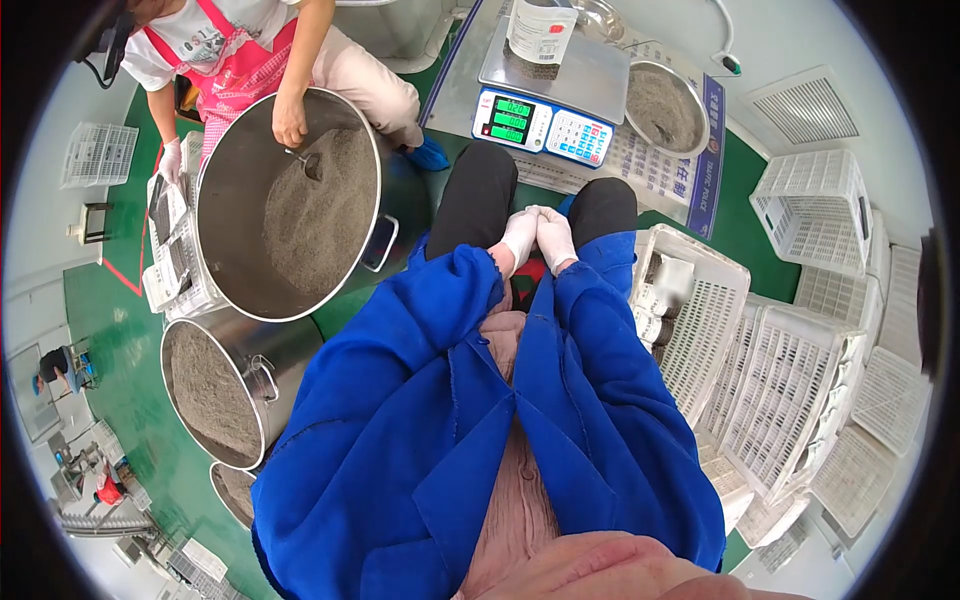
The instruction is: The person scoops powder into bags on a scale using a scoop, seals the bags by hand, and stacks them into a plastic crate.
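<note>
My left hand (519,240) and my right hand (555,238), both in white gloves, meet between my knees. Their fingers are curled in and touch each other; I see no object in them. Ahead of them stands a digital scale (545,125) with lit green displays. On its metal plate rests an upright white pouch (541,32) with a dark lower part. A metal bowl (668,108) of grey granular material sits right of the scale. To the left, a co-worker's bare hand (289,120) holds a metal scoop (312,165) inside a large steel pot (216,225) of the same-looking material.
A second steel pot (262,385) of grey material stands nearer on the left, with part of another below it. On my right, a white crate (705,340) holds several pouches (672,283). Stacked white crates (775,400) stand beyond it. Green floor (140,230) shows at left.
</note>
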Demonstrator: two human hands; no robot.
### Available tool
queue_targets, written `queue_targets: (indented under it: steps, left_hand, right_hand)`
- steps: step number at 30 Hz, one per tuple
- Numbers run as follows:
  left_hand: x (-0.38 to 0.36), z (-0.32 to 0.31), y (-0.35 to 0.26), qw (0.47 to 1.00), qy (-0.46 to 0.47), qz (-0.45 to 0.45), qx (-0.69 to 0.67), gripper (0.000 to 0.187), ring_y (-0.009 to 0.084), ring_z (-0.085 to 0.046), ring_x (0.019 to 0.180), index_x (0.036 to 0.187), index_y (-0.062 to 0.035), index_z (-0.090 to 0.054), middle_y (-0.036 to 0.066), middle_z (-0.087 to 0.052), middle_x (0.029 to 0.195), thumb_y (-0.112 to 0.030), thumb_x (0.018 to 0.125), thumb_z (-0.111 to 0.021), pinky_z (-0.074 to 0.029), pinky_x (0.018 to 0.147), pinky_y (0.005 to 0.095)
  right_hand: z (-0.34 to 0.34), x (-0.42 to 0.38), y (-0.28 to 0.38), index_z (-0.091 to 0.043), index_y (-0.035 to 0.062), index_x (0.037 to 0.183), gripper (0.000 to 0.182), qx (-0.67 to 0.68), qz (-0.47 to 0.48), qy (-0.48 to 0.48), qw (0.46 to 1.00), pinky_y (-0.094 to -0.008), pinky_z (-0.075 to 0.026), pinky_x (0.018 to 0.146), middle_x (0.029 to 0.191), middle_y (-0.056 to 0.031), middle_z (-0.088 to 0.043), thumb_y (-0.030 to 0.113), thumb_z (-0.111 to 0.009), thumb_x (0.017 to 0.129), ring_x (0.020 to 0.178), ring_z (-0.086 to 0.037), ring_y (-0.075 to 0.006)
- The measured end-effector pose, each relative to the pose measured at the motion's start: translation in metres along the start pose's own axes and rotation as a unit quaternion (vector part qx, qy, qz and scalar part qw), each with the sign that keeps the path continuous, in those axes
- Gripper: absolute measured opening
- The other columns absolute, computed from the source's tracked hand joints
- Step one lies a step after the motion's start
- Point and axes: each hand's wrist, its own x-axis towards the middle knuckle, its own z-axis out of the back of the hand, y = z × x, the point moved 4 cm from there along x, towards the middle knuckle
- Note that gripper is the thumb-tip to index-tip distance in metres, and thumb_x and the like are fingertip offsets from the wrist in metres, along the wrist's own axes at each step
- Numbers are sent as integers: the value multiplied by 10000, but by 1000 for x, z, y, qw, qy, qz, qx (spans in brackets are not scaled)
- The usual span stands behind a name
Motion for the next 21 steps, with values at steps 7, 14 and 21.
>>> queue_targets:
  steps: [7,14,21]
  left_hand:
    - [-21,-12,-19,998,56,1,-35,411,168,-649,762,1088,-90,-676,51,-688,920,-425,1039,-443,-507,630,303]
    - [-32,-19,-18,989,103,93,51,496,263,-647,1095,1381,-37,-512,140,-678,1225,-397,1060,-400,-465,967,412]
    - [-26,-28,-6,983,137,106,66,451,242,-625,1091,1325,-33,-576,123,-660,1236,-356,1031,-465,-479,975,392]
  right_hand:
    - [20,-6,28,-695,39,1141,262,-169,252,-124,945,-355,-554,809,945,-129,-724,114,-522,959,883,-702,-224]
    - [172,21,143,-477,-7,1410,498,-161,301,-270,900,-341,-532,873,1146,-137,-685,69,-598,933,927,-686,-231]
    - [239,100,162,-387,98,1519,675,-358,133,-259,887,-408,-518,899,1026,-144,-733,304,-635,925,970,-693,-319]
